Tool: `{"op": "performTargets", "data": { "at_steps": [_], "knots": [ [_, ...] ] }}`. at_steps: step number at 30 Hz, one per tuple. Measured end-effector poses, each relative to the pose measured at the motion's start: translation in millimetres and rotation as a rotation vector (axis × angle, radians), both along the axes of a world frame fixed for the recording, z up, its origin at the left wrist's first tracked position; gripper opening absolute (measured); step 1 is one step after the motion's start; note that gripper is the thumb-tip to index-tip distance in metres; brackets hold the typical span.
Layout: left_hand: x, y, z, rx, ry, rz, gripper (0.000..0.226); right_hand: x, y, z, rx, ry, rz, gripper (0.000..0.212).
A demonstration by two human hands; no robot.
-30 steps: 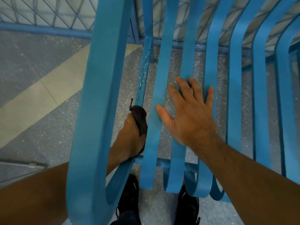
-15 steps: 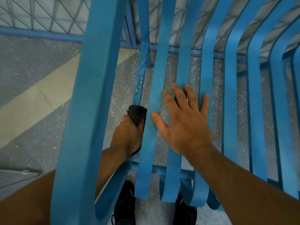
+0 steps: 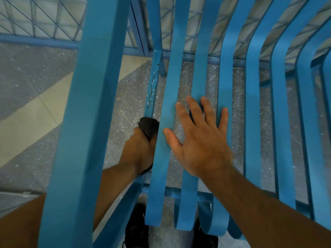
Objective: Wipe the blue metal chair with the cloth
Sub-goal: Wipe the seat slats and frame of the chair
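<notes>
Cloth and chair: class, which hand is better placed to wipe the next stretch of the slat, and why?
Left. The left hand already grips the cloth against a chair slat; the right hand lies flat, empty, bracing the seat.

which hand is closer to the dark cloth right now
Left. The left hand holds the dark cloth in its grip; the right hand lies flat on the seat slats beside it.

The floor [image 3: 125,97] is grey speckled stone with a diagonal cream band [image 3: 35,111]. A blue lattice fence [image 3: 44,20] stands along its far edge. Two black shoes [image 3: 137,228] rest on the floor.
</notes>
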State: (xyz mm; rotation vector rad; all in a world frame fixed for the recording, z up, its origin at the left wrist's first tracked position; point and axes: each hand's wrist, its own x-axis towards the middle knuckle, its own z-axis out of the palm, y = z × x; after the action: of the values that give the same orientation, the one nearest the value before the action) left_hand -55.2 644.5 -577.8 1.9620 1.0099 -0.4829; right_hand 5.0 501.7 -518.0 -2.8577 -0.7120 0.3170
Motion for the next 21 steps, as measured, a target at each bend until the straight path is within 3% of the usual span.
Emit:
{"op": "performTargets", "data": {
  "at_steps": [2, 4, 13, 17, 21],
  "knots": [
    [16, 5, 0, 0.088, -0.009, -0.08, 0.063, 1, 0, 0, -0.003, -0.008, -0.002, 0.07],
    [25, 8, -6, 0.11, -0.026, -0.103, 0.044, 0, 0, 0, -0.007, -0.001, 0.003, 0.07],
    [-15, 2, -16, -0.03, -0.14, -0.134, 0.049, 2, 0, 1, -0.007, 0.011, 0.005, 0.069],
    [-10, 4, -21, -0.08, -0.048, 0.067, 0.028, 1, 0, 1, -0.009, 0.005, 0.006, 0.068],
    [26, 8, -16, 0.028, -0.117, -0.066, 0.045, 0, 0, 0, -0.016, 0.012, 0.009, 0.068]
  ]
}}
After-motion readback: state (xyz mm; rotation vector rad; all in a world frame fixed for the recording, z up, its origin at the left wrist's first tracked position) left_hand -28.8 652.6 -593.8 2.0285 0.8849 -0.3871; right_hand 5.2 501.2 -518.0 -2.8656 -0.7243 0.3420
